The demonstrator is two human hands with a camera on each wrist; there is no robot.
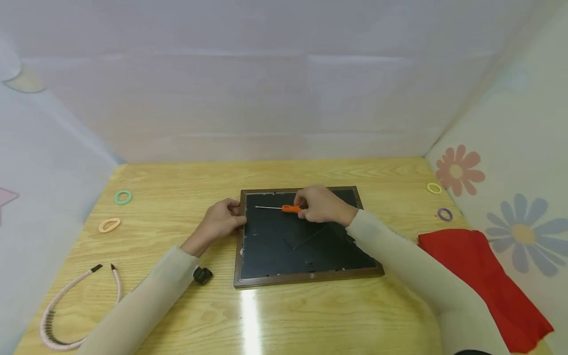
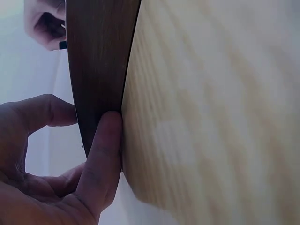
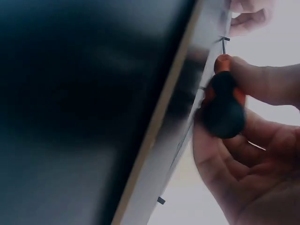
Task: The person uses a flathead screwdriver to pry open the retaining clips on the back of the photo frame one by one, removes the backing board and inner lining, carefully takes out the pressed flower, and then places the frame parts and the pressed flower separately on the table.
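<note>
The picture frame (image 1: pixel 306 236) lies face down at the middle of the wooden table (image 1: pixel 310 315), its black backing board uppermost and seemingly seated inside the brown moulding, with small retaining tabs showing along the edges; none can be seen bent up, though they are too small to judge surely. Across the upper part of the backing lies an orange-handled screwdriver (image 1: pixel 284 208), its thin shaft pointing toward the frame's left edge; the right hand (image 1: pixel 321 204) has its fingers curled round the handle, and the right wrist view shows the handle pinched between thumb and fingers. The left hand (image 1: pixel 222 219) grips the frame's left rail, thumb and fingers pinching the wood as the left wrist view shows. By my judgement the work on the tabs is at its start, with the backing not yet lifted. Around lie a small black clip (image 1: pixel 202 275), a pink headband (image 1: pixel 73 305), green (image 1: pixel 123 197), peach (image 1: pixel 109 225), yellow (image 1: pixel 434 188) and purple (image 1: pixel 444 214) hair ties, and a red cloth (image 1: pixel 483 281).
</note>
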